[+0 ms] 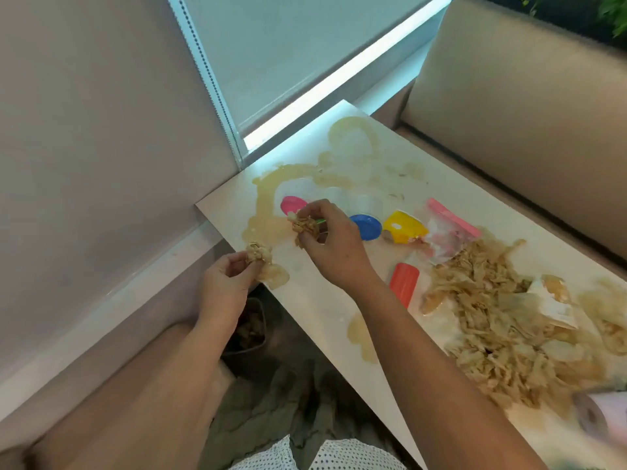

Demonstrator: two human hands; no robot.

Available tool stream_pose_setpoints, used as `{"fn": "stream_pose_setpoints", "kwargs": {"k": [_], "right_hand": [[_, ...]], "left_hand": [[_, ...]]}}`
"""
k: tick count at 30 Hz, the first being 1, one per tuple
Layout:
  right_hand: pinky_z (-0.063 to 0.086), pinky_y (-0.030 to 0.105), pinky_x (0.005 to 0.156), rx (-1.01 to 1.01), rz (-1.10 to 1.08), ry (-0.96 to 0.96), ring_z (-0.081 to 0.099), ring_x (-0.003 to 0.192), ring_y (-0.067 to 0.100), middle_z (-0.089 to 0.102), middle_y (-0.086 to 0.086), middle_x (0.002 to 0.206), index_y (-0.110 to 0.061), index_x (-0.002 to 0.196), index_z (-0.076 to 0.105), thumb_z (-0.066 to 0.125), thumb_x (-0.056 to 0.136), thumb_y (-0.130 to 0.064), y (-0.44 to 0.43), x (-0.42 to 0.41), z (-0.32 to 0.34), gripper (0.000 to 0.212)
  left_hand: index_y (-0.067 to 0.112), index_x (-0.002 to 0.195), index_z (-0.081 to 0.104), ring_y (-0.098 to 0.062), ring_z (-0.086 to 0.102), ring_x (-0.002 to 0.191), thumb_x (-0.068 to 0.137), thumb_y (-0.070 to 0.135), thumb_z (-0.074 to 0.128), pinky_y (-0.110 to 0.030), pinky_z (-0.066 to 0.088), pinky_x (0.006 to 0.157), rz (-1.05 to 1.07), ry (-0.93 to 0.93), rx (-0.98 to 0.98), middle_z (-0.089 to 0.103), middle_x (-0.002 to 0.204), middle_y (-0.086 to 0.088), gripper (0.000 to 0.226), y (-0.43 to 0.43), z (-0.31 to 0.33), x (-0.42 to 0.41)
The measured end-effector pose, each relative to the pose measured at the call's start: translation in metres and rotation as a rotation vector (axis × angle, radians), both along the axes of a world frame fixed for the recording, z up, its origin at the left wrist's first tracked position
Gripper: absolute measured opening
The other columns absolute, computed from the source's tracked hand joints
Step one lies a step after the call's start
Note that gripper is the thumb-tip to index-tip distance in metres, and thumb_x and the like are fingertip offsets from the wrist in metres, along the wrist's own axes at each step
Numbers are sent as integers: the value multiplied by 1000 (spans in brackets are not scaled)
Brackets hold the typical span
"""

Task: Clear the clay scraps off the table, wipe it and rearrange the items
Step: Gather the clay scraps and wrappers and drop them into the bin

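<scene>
Left hand: I am watching my left hand at centre-left, at the bench edge, clenching a small tan clump of clay scraps.
Right hand: my right hand, mid-frame, is gripping a second tan clay clump over the white smeared bench.
Scrap heap: a large pile of tan clay shavings is lying on the bench at the right of the frame.
Tubs: a round pink lid, a round blue lid and a yellow plastic tub are sitting in a row just beyond my right hand.
Cylinder: an orange-red plastic cylinder is lying right of my right wrist.
Bin: a dark container is standing below the bench edge, under my left hand.
</scene>
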State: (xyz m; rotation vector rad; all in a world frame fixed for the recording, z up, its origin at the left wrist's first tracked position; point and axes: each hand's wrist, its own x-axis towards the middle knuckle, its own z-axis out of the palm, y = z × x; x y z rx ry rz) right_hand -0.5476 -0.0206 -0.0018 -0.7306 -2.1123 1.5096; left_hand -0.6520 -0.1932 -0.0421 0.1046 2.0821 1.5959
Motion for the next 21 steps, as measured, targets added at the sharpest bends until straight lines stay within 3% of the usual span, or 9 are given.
{"fn": "stream_pose_setpoints", "kwargs": {"k": [2,5,9,14,18,21], "right_hand": [[59,39,79,-44,48,-25,67,89,16,66,-6,102,-26,105,61,67,83,-3,-21,-15,-4,33],[61,39,76,-139,52,-81,69,84,16,67,-7,99,-28,105,62,69,84,-8,-53,-37,-14,30],[56,24,65,-323,61,-136,70,77,11,67,-3,99,-28,109,62,71,89,-14,-97,-70,-34,27],[61,35,80,-421,94,-215,70,89,15,68,0,101,-28,107,63,73,89,-16,-144,-114,-91,24],[60,28,80,-455,138,-287,68,92,9,68,-1,105,-27,110,62,73,90,-16,-170,-139,-141,25],[58,27,84,-474,129,-352,67,97,8,67,-6,107,-28,112,62,72,91,-14,-180,-153,-187,28]], "left_hand": [[24,105,76,-17,75,96,87,24,82,-36,61,87,40,-5,-28,79,97,7,19,-23,-8,-13],[31,99,77,-16,74,98,83,29,86,-46,60,92,107,-60,-75,78,96,10,18,-56,-25,-35],[33,96,76,-16,73,100,80,33,87,-48,60,93,144,-88,-146,78,99,9,19,-94,-53,-66],[28,97,76,-18,75,97,84,23,84,-41,61,91,263,-198,-133,79,100,2,16,-131,-103,-98],[14,107,75,-17,76,94,88,13,79,-30,60,83,372,-284,-107,78,104,-7,20,-158,-149,-108],[17,104,74,-19,75,96,86,12,80,-30,59,82,434,-306,-120,77,106,-9,19,-172,-193,-117]]}}
